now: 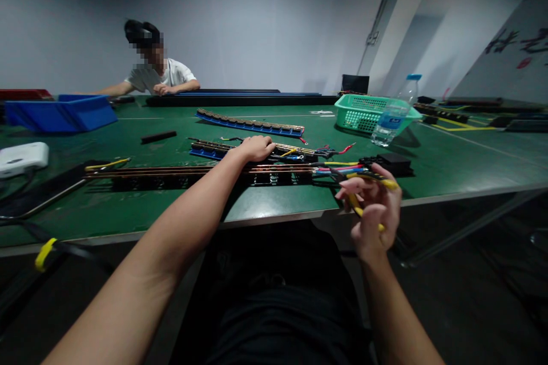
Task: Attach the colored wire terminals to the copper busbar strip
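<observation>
My left hand (256, 149) is closed over the far side of a long strip with copper bars (205, 171), which lies along the near part of the table; part of its grip is hidden. Just behind it is a shorter blue-backed copper-bar strip (209, 151), partly covered by that hand. At the long strip's right end, coloured wires (338, 168) run out by a black block (391, 164). My right hand (377, 205) grips pliers with yellow-and-black handles (356, 203) beside these wires. Fingers and blur hide the pliers' jaws.
Another blue-backed strip (252, 124) lies farther back, with a short black bar (158, 137) to its left. A green basket (355, 114) and a water bottle (387, 122) stand right. Blue bins (64, 114) are left. A co-worker (165, 74) sits across the table.
</observation>
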The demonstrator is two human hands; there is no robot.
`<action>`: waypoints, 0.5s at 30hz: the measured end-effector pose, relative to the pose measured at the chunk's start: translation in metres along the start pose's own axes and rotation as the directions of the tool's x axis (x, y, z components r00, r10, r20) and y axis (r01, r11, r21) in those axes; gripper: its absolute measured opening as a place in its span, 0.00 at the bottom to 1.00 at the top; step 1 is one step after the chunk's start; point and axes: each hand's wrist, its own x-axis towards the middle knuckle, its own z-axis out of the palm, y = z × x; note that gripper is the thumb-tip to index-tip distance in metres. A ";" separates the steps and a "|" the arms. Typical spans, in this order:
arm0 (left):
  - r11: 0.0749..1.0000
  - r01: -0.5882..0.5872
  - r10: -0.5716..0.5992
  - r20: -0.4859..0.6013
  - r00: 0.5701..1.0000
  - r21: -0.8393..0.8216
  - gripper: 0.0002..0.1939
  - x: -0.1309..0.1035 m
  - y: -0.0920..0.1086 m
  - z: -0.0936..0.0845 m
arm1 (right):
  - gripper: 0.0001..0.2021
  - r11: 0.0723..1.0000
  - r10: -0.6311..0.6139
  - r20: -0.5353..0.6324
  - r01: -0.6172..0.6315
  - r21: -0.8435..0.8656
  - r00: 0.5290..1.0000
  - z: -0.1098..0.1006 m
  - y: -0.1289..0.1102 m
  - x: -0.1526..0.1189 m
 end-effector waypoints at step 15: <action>1.000 -0.005 0.005 -0.011 1.000 -0.005 0.27 0.001 0.000 0.002 | 0.23 0.890 0.051 0.582 0.227 -0.395 0.812 0.003 0.012 0.001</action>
